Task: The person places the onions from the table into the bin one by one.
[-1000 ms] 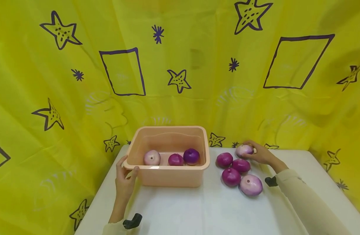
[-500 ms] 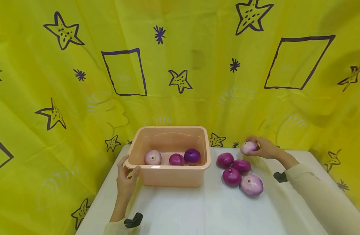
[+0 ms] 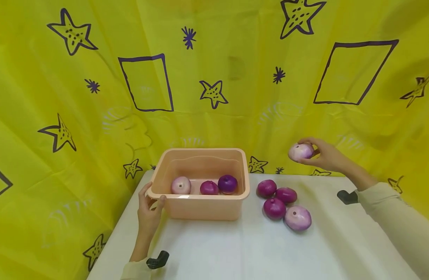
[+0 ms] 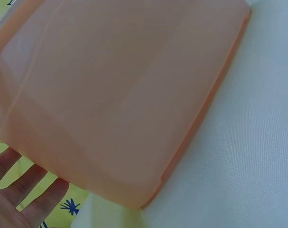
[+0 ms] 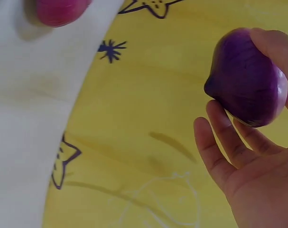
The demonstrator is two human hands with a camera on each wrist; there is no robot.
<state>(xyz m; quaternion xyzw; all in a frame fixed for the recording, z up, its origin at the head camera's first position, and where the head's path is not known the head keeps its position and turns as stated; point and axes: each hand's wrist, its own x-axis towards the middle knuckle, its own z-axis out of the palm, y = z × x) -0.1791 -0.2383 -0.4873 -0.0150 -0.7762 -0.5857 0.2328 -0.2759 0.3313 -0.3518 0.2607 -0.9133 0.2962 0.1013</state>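
Note:
My left hand (image 3: 149, 216) grips the near left corner of a peach plastic tub (image 3: 204, 208), thumb on the front and fingers on its left side. In the left wrist view, several fingers (image 4: 27, 187) lie along the tub's wall (image 4: 110, 104). Up off the table at the right, my right hand (image 3: 328, 155) holds a pale purple onion (image 3: 299, 152) between thumb and fingers. The right wrist view shows that onion's dark purple side (image 5: 248, 80) with its pointed end. Inside the tub lie a pale onion (image 3: 181, 186), a magenta onion (image 3: 209, 188) and a dark purple onion (image 3: 227, 184).
Right of the tub, a magenta onion (image 3: 275, 209), two more reddish ones and a pale onion (image 3: 298, 218) sit clustered on the white table (image 3: 214, 249). A yellow curtain (image 3: 235, 128) with drawn stars hangs right behind the table's back edge.
My right hand has lifted the pale onion from behind the cluster, up and slightly to the right. The left hand keeps its grip on the tub, which stays in place.

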